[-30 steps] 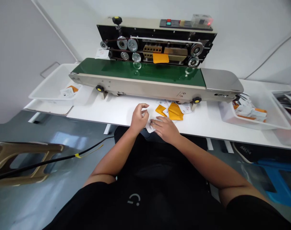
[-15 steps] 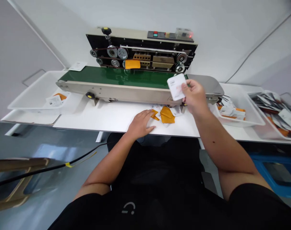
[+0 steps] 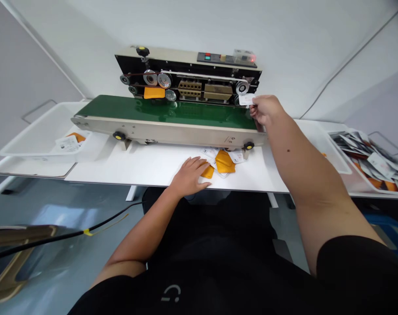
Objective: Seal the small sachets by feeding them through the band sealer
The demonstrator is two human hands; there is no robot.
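Observation:
My right hand (image 3: 266, 109) pinches a small white printed packet (image 3: 246, 99) at the right end of a band sealer (image 3: 182, 62), close to its intake rollers. Palm down on the white table (image 3: 146, 166), my left hand (image 3: 190, 176) lies with its fingers apart. Its fingertips touch an orange packet (image 3: 207, 172) at the edge of a small pile. Another orange packet (image 3: 224, 162) and several white ones lie in that pile, below the conveyor. Farther left, an orange packet (image 3: 154, 92) hangs in the sealer above the green belt (image 3: 199, 114).
At the left stands a white bin (image 3: 22, 151) with a few packets inside. To the right, my forearm partly covers a second white bin (image 3: 341, 164). Beyond it, another bin is heaped with dark, white and orange packets (image 3: 379, 164). A black cable (image 3: 61, 235) crosses at lower left.
My right hand has moved up and away from me with the white packet, bringing it to the sealer's rollers. The orange packet in the sealer has travelled left. My left hand stays by the pile.

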